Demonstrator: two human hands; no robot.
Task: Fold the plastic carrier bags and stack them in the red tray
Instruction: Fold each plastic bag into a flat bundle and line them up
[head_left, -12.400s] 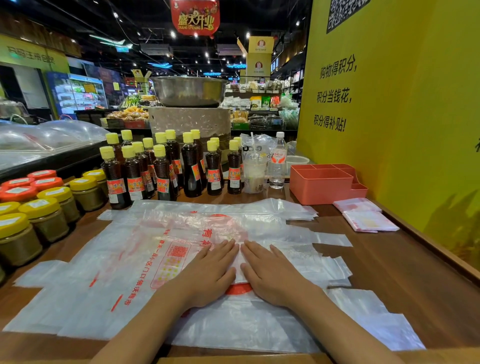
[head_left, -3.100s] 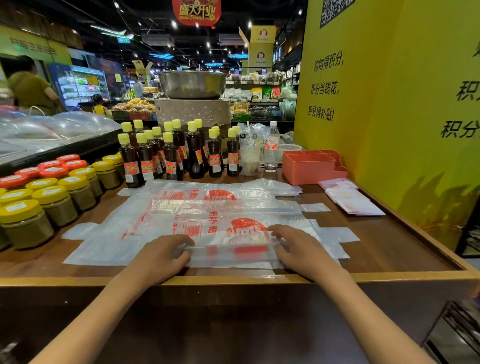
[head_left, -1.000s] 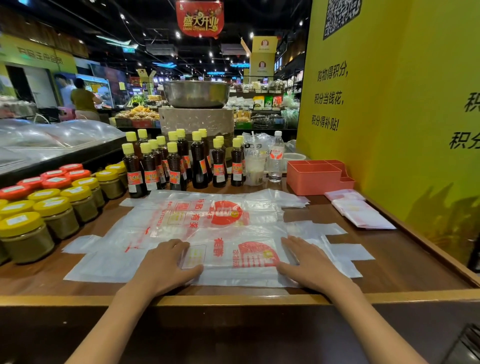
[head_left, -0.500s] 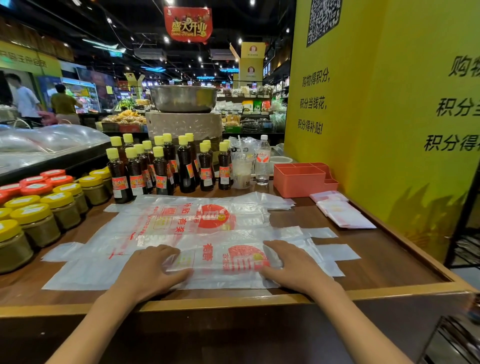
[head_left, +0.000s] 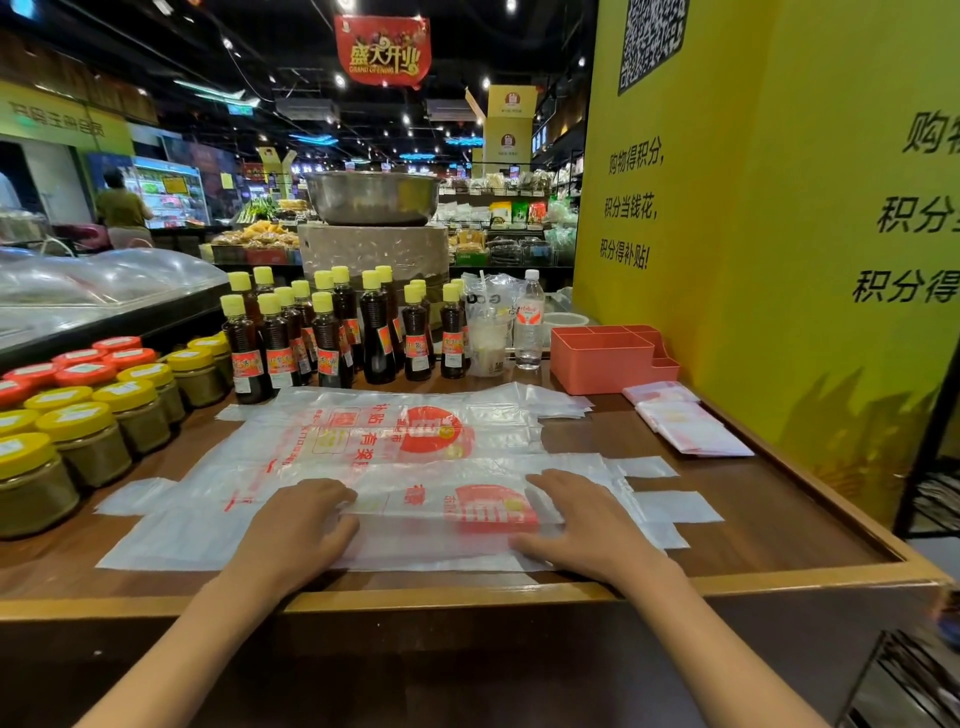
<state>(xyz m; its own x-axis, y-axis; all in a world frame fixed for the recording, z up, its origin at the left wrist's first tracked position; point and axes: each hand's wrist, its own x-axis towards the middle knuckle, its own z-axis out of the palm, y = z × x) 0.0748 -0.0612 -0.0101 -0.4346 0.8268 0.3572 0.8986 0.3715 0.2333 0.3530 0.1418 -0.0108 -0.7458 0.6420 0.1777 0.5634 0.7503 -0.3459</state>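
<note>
Hands flat, we press our left hand (head_left: 298, 525) and right hand (head_left: 582, 525) on the bag (head_left: 415, 514) near the counter edge to crease its fold, red tray (head_left: 605, 358) waiting well beyond.

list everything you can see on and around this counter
carrier bags: a spread pile, clear with red print, centre of counter
folded bags: small stack, beside the tray
red tray: one, back right
sauce bottles: over a dozen, dark with yellow caps, back
jars: many, yellow or red lids, left
water bottle: one, clear, by the tray
counter: one, brown wood
left hand: flat on the front bag
right hand: flat on the same bag
</note>
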